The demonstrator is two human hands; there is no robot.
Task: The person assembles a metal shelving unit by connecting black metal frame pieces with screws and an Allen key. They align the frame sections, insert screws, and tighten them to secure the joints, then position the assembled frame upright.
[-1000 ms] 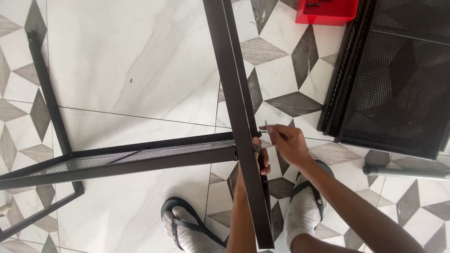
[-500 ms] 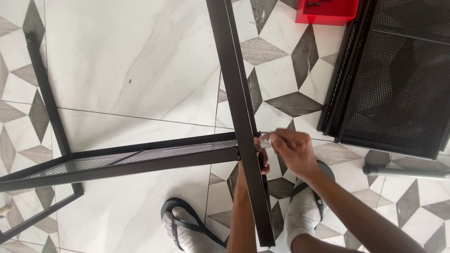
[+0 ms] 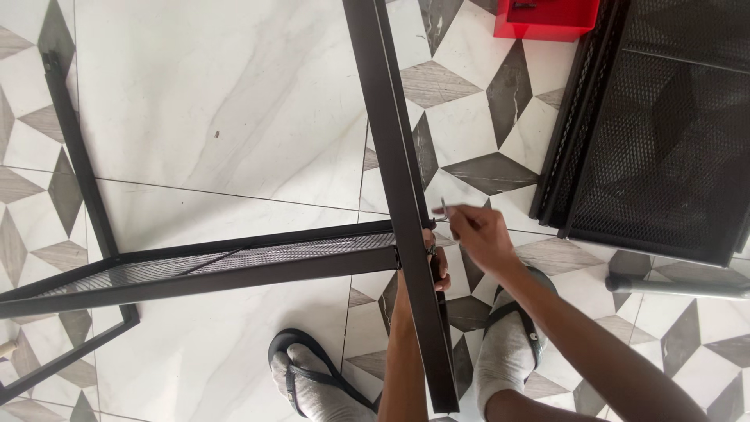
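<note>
A long black metal bar [image 3: 391, 156] runs from the top of the view down past my legs. A black mesh shelf [image 3: 211, 262] meets it from the left. My left hand [image 3: 437, 262] grips the bar just below that joint, its fingers curled round the bar's right edge. Just right of the joint, my right hand [image 3: 478, 234] pinches a small silver L-shaped key [image 3: 444, 209] whose short end points at the bar. Part of my left hand is hidden behind the bar.
Another black upright [image 3: 78, 148] stands at the left of the frame. Stacked black mesh shelves [image 3: 664, 133] lie on the tiled floor at the right, a red tray [image 3: 543, 19] beyond them, a grey tube [image 3: 680, 287] near my right foot. I wear socks and flip-flops.
My right hand has turned the small key at the joint, and its long arm now points up. My left hand stays on the bar.
</note>
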